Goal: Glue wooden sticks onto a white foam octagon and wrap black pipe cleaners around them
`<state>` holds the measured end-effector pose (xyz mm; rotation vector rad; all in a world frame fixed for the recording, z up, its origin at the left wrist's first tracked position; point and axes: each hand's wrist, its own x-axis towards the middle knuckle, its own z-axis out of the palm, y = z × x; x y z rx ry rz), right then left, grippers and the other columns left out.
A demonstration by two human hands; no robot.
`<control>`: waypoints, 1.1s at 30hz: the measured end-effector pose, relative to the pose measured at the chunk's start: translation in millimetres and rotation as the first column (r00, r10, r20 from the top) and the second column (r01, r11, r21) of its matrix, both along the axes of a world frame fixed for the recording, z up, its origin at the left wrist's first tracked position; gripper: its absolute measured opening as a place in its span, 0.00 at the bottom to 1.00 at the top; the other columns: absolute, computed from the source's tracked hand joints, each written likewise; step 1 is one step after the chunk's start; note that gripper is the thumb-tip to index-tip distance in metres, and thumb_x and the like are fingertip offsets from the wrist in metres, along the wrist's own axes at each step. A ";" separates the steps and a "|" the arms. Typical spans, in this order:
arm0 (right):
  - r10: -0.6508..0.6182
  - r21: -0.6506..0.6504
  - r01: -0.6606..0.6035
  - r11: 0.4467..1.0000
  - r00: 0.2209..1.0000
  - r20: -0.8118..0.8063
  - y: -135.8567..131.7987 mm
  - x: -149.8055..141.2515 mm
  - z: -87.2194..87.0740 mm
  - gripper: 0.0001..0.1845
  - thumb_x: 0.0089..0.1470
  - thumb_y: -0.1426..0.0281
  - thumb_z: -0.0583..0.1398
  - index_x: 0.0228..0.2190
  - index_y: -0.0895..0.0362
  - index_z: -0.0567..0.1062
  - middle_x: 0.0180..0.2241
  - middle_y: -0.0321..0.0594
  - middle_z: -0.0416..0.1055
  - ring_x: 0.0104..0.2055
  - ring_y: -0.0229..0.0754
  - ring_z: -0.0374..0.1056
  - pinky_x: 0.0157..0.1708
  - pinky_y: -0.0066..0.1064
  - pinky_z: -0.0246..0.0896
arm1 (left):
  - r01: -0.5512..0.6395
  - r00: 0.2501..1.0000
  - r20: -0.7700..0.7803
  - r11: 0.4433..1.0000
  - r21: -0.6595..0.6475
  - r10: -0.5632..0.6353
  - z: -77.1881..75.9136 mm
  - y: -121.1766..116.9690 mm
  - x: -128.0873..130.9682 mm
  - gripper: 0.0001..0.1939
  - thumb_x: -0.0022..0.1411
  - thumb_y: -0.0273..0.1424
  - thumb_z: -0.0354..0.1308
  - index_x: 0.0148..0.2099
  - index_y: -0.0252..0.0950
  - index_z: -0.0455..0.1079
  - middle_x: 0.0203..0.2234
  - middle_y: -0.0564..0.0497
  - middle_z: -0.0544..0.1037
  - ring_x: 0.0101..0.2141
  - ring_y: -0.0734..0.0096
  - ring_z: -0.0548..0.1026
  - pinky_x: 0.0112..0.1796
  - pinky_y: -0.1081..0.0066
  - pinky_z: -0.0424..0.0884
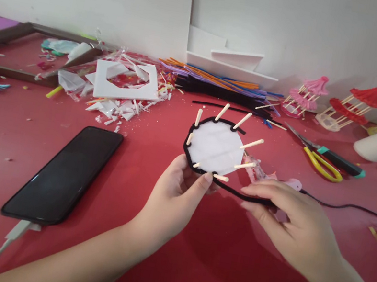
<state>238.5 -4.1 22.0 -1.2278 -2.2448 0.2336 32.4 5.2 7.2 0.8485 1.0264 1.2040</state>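
Note:
My left hand (176,196) pinches the lower edge of a white foam disc (215,146) that has several wooden sticks (252,144) poking out of its rim. A black pipe cleaner (197,124) is woven round the sticks along the disc's edge. My right hand (292,222) grips the free end of that black pipe cleaner just right of the disc, fingers closed on it. Both hands hold the piece a little above the red table (155,164).
A black phone (66,173) on a white cable lies at the left. White foam scraps (126,82) sit behind it. Coloured pipe cleaners (216,84) lie at the back. Yellow-handled scissors (320,159), pink and red stick models (348,103) and a black cord (352,207) are at the right.

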 end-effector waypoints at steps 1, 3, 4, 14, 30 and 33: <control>0.029 0.052 -0.029 0.998 1.000 0.003 -1.9 -2.2 0.9 0.07 0.59 0.69 0.62 0.40 0.52 0.74 0.37 0.36 0.78 0.38 0.37 0.75 0.40 0.26 0.70 | 0.003 1.000 -0.003 1.000 -0.005 -0.003 0.5 0.3 -0.3 0.11 0.61 0.29 0.63 0.46 0.35 0.70 0.39 0.50 0.80 0.30 0.76 0.77 0.35 0.75 0.77; 0.074 0.149 -0.076 0.986 0.997 0.020 -3.8 -4.9 2.5 0.08 0.57 0.69 0.64 0.40 0.54 0.74 0.34 0.37 0.79 0.36 0.37 0.75 0.40 0.26 0.70 | 0.011 1.000 -0.005 1.000 -0.018 -0.011 1.2 0.9 -0.8 0.11 0.61 0.28 0.63 0.46 0.35 0.70 0.39 0.50 0.80 0.30 0.77 0.77 0.35 0.75 0.77; 0.090 0.182 -0.094 0.979 0.995 0.031 -3.8 -5.3 3.0 0.06 0.57 0.71 0.64 0.39 0.54 0.74 0.32 0.36 0.78 0.35 0.37 0.75 0.40 0.26 0.69 | 0.017 1.000 -0.001 1.000 -0.023 -0.017 1.2 1.0 -0.9 0.11 0.61 0.28 0.63 0.46 0.34 0.70 0.38 0.50 0.80 0.30 0.77 0.77 0.34 0.76 0.77; -0.057 0.206 0.069 0.976 0.996 -0.062 3.6 3.0 3.2 0.04 0.54 0.76 0.64 0.32 0.55 0.76 0.31 0.37 0.75 0.32 0.36 0.72 0.33 0.29 0.65 | 0.121 0.988 0.105 0.989 -0.081 -0.112 1.3 0.5 0.6 0.08 0.57 0.26 0.66 0.39 0.33 0.71 0.28 0.54 0.80 0.29 0.75 0.80 0.34 0.77 0.77; -0.124 -0.071 0.112 0.991 0.971 -0.202 7.9 6.9 -1.1 0.01 0.55 0.71 0.64 0.32 0.53 0.77 0.30 0.35 0.72 0.27 0.33 0.67 0.23 0.25 0.60 | 0.234 0.960 0.182 0.966 -0.113 -0.212 -1.2 -3.3 -0.8 0.11 0.58 0.27 0.67 0.41 0.32 0.70 0.30 0.53 0.80 0.29 0.76 0.81 0.36 0.76 0.79; -0.145 -0.168 0.110 0.980 0.966 -0.214 10.1 8.3 -2.2 0.02 0.56 0.68 0.63 0.33 0.52 0.78 0.33 0.37 0.75 0.31 0.36 0.72 0.24 0.24 0.63 | 0.248 0.959 0.174 0.960 -0.128 -0.225 -0.8 -3.4 -2.6 0.12 0.56 0.29 0.68 0.41 0.32 0.71 0.31 0.51 0.80 0.29 0.74 0.81 0.37 0.73 0.79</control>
